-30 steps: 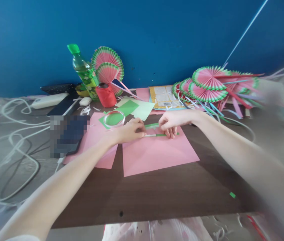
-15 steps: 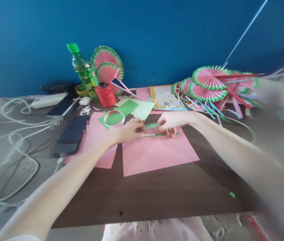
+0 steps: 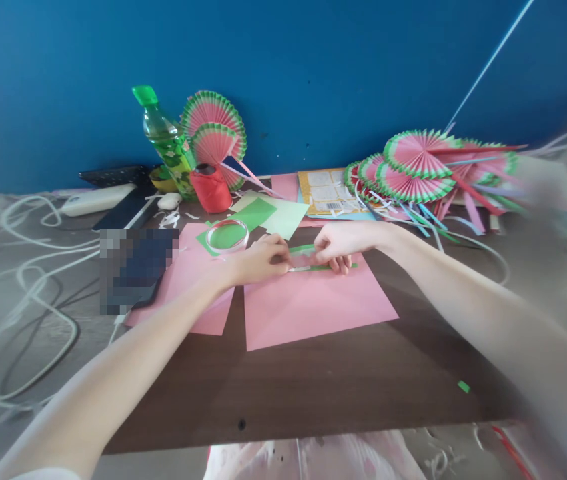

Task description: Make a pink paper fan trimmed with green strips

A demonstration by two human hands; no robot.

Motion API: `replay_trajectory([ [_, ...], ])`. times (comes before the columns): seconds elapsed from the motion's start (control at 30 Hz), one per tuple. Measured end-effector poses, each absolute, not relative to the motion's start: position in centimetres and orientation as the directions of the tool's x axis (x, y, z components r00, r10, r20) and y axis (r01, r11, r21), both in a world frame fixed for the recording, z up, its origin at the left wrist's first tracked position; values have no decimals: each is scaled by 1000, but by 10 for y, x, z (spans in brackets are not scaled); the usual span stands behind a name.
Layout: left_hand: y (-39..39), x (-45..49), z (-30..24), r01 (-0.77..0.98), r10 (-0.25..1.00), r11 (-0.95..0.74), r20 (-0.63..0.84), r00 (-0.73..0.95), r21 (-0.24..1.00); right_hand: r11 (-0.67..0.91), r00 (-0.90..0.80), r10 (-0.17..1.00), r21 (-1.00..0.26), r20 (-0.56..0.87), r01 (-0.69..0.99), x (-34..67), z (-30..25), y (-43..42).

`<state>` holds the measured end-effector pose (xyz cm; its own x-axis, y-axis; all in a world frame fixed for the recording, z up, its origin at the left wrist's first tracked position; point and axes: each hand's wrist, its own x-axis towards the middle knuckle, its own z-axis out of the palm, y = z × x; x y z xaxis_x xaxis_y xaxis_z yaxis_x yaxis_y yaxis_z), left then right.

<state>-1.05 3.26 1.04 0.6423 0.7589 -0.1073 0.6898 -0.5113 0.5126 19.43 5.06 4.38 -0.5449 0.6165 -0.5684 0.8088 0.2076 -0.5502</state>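
Observation:
A pink paper sheet [image 3: 313, 303] lies on the dark wooden table [image 3: 313, 387]. Along its far edge runs a thin green paper strip [image 3: 321, 268] with a pale band on it. My left hand [image 3: 258, 260] pinches the strip's left end, fingers closed. My right hand [image 3: 338, 243] rests over the strip's middle, fingers curled down onto it. A second green strip [image 3: 301, 249] shows just beyond, between the two hands.
A clear tape roll [image 3: 227, 236] sits on green paper left of my hands. Further back stand a green bottle [image 3: 166, 140], a red spool [image 3: 211, 189] and paper fans [image 3: 213, 130]. More fans [image 3: 418, 167] pile up at the right. A phone [image 3: 136, 267] and white cables [image 3: 28, 280] lie left.

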Motion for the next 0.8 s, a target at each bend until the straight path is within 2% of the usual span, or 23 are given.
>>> replay_trajectory([
  [0.47, 34, -10, 8, 674, 760, -527, -66, 646, 518, 238, -503, 673, -485, -542, 842, 190, 42, 47],
  [0.8, 33, -9, 9, 686, 775, -513, -66, 629, 516, 216, -484, 692, -486, -536, 847, 190, 35, 49],
])
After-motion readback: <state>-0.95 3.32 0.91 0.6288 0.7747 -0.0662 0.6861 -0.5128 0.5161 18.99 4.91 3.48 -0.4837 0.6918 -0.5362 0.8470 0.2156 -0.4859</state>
